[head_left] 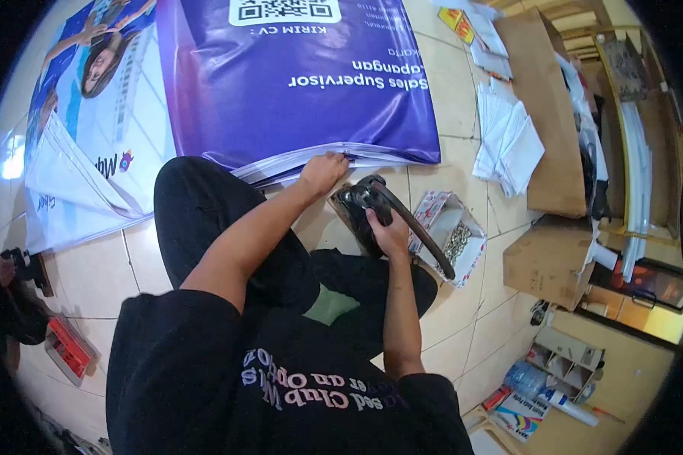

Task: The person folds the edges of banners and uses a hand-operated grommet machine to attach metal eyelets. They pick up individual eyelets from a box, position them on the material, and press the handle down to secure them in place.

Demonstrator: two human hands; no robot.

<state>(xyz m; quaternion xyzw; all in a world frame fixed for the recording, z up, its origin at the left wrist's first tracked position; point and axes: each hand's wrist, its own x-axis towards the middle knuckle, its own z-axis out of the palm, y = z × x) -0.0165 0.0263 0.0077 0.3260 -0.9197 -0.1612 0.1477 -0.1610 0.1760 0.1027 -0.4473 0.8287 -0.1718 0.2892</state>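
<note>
My left hand [326, 173] is closed on the front edge of a purple printed vinyl banner [303, 106], which lies in several stacked layers on the floor. Close to that edge stands a dark metal eyelet press [357, 211] with a long curved lever. My right hand [389, 233] is wrapped round part of the press; the fingertips are partly hidden. Just right of the press, a patterned open box [474, 254] holds many small metal eyelets [457, 241]. A green cloth-like patch [332, 305] shows between my legs.
Another printed banner [91, 182] lies at left with a corner folded over. White folded sheets [506, 140] and cardboard boxes [550, 262] are at right. A red tray [70, 350] sits at lower left, near a person's dark sleeve [24, 311]. A water bottle [525, 379] is at lower right.
</note>
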